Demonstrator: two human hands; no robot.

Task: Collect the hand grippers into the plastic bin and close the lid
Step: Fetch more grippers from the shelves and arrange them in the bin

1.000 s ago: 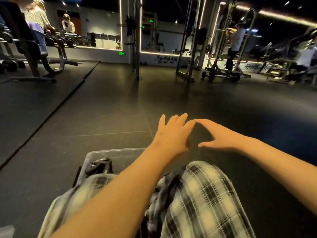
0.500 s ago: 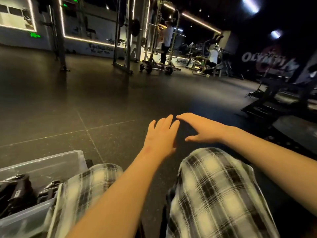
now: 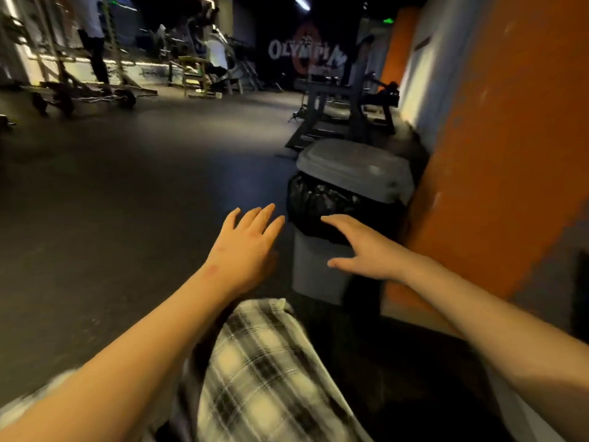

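Over the dark gym floor (image 3: 127, 186), the person's left hand (image 3: 245, 247) and right hand (image 3: 360, 250) reach out side by side, fingers spread and loose, holding nothing. A knee in checked trousers (image 3: 264, 362) sits below them at 6 o'clock. A grey trash can (image 3: 318, 279) with a black bag (image 3: 315, 202) stands at 1 o'clock, beside the orange wall (image 3: 497, 154). Where the plastic bin is, I cannot tell.

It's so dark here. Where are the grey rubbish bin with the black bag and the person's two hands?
Grey plastic rubbish bin with black bag (image 3: 353, 167): head view, on its lid.
Left hand (image 3: 245, 247): head view, back of hand.
Right hand (image 3: 365, 250): head view, back of hand.
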